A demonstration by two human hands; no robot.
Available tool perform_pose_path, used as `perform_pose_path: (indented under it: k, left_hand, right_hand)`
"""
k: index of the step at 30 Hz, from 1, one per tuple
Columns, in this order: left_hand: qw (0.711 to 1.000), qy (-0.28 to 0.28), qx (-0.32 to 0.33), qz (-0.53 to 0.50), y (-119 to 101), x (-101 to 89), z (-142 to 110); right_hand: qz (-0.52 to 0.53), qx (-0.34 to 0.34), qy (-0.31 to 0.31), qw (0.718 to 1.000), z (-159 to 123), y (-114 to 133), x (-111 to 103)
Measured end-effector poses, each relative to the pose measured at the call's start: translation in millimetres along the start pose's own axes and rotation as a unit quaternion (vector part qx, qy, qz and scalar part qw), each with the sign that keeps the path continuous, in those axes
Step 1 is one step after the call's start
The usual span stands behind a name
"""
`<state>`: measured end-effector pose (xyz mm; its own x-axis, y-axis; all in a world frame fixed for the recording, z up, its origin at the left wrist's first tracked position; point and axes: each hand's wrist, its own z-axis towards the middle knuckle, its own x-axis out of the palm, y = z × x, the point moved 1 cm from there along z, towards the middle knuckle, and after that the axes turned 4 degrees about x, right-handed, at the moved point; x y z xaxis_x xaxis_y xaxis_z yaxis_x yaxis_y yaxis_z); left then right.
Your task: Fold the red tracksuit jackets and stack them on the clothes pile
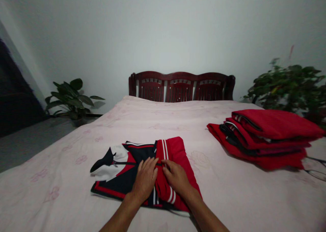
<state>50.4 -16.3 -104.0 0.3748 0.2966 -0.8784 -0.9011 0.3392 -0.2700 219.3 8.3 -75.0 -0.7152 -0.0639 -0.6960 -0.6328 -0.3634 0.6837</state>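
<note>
A folded jacket (122,171), red, black and white with white stripes, lies on the pink bed sheet (63,184) in front of me. Both hands rest on top of it near its middle. My left hand (145,179) lies flat on the dark part with its fingers stretched forward. My right hand (175,176) lies flat on the red striped sleeve, fingers pointing left toward the other hand. The fingertips of the two hands nearly meet over the red fold.
A stack of folded red garments (267,137) sits on the bed at the right. A dark wooden headboard (181,86) stands at the far end. Potted plants stand at the left (71,97) and right (290,84). Thin cords (315,165) lie by the right edge.
</note>
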Motion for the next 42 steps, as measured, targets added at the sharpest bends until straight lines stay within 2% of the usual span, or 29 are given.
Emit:
perform_pose_path:
  k: [32, 42]
  left_hand:
    - [1.0, 0.003, 0.0, -0.003, -0.3, 0.1, 0.2]
    - [0.999, -0.019, 0.004, -0.028, 2.1, 2.3, -2.5]
  right_hand:
    - [0.006, 0.0, 0.005, 1.0, -0.3, 0.6, -1.1]
    - [0.01, 0.01, 0.013, 1.0, 0.3, -0.4, 0.3]
